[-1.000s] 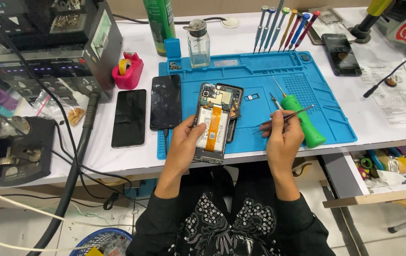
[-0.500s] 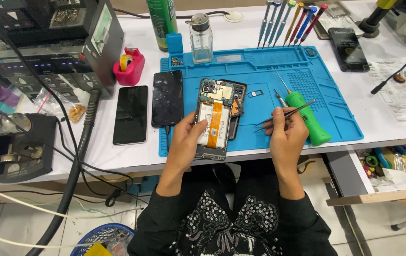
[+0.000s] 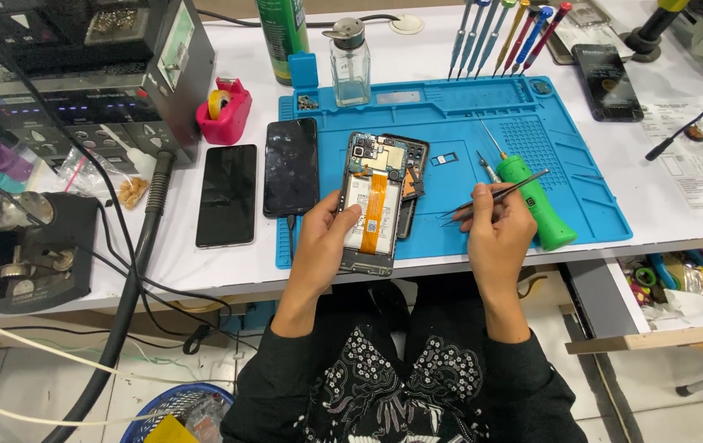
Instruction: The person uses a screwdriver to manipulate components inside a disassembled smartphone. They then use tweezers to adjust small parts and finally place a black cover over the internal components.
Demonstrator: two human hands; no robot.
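An opened smartphone (image 3: pixel 374 197) with its back off, showing a battery and an orange flex cable, lies on the blue repair mat (image 3: pixel 532 139). My left hand (image 3: pixel 325 238) grips its lower left edge, thumb on the battery. My right hand (image 3: pixel 497 234) holds thin metal tweezers (image 3: pixel 491 198), whose tips point left toward the phone, a short gap away. A green-handled screwdriver (image 3: pixel 532 201) lies on the mat just right of that hand.
Two dark phones (image 3: pixel 227 194) (image 3: pixel 292 166) lie left of the mat. A pink tape holder (image 3: pixel 224 111), glass dispenser bottle (image 3: pixel 350 61), green can, screwdriver rack (image 3: pixel 507 33) and another phone (image 3: pixel 607 82) stand behind. Soldering equipment and cables crowd the left; an open drawer (image 3: pixel 671 287) is at the right.
My left hand has slid a little up the phone's lower edge. The tweezers in my right hand stay near the phone's right side. The view has shifted slightly.
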